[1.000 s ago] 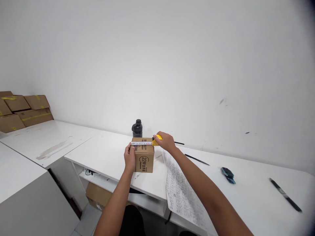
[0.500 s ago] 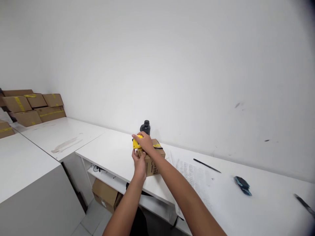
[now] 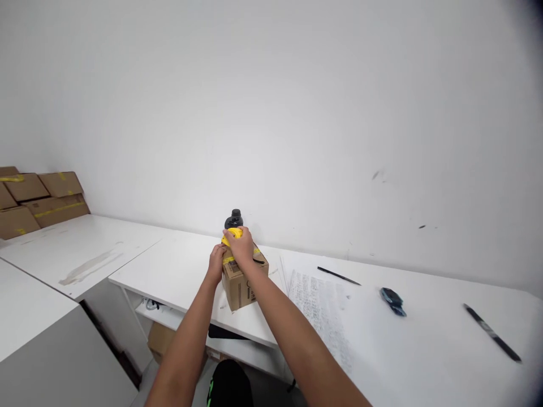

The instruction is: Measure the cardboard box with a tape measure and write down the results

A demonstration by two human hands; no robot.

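Observation:
My right hand (image 3: 241, 246) is closed round a yellow tape measure (image 3: 230, 236), which it holds over the top of a cardboard box (image 3: 237, 288). Closed at the box's upper left edge is my left hand (image 3: 216, 263), its fingertips close to the tape measure; part of its grip is hidden. Yellow tape and a short black strip (image 3: 258, 261) show on the box's top, and dark print on its side. Directly behind the box stands a dark bottle (image 3: 235, 218) with a black cap.
To the right lie handwritten sheets (image 3: 318, 305), a thin black pen (image 3: 338, 276), a crumpled dark blue packet (image 3: 393, 301) and a black marker-like object (image 3: 492, 332). Taped cardboard boxes (image 3: 55, 209) are stacked far left. Under the white table (image 3: 178, 260), a shelf holds several items.
The view has shifted right. The box now sits turned at a different angle. My left hand has moved from below the tape measure to the box's left edge; my right hand still holds the tape measure.

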